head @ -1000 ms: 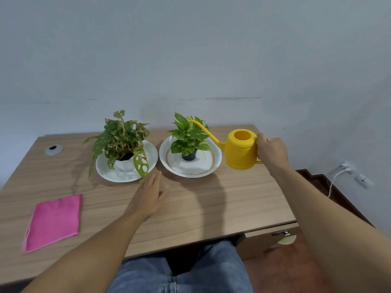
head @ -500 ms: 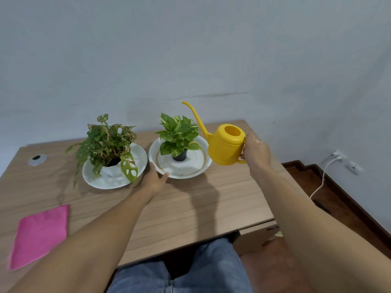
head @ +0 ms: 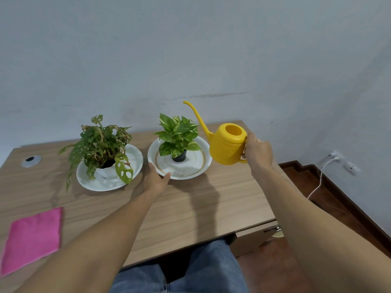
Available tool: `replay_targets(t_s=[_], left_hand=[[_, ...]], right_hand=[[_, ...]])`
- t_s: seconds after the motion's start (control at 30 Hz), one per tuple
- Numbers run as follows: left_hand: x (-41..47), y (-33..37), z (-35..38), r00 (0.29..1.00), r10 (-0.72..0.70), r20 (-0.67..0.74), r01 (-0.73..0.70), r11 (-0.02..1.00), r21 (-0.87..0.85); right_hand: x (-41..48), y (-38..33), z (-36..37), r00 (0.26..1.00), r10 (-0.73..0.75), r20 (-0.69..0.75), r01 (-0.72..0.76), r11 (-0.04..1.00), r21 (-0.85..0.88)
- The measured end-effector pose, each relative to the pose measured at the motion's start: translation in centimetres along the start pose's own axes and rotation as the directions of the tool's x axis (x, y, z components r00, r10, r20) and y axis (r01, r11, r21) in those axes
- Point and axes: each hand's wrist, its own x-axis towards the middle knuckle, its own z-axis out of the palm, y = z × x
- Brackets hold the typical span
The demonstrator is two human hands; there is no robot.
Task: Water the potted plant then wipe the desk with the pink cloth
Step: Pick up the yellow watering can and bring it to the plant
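Now the right hand [head: 257,152] curls its fingers round the handle of the yellow watering can [head: 227,148], held just right of the potted plant [head: 178,138]. The left hand [head: 157,179], thumb and fingers spread, touches the near rim of the plant's white plate [head: 196,169]. The pink cloth [head: 31,237] lies flat on the desk [head: 211,204], near left.

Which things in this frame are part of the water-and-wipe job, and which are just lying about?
In the job: yellow watering can in right hand; small potted plant, its plate touched by left hand; pink cloth; desk.
Lying about: second potted plant; desk grommet; wall cable.
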Motion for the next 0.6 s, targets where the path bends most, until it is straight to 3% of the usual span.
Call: replay_targets(t_s=[0.6], left_hand=[[-1.0,3.9,3.5,0.998,0.061,0.034,-0.061,0.998,0.013]], right_hand=[[1.0,0.0,-1.1,1.0,-0.012,-0.02,0.012,1.0,-0.014]])
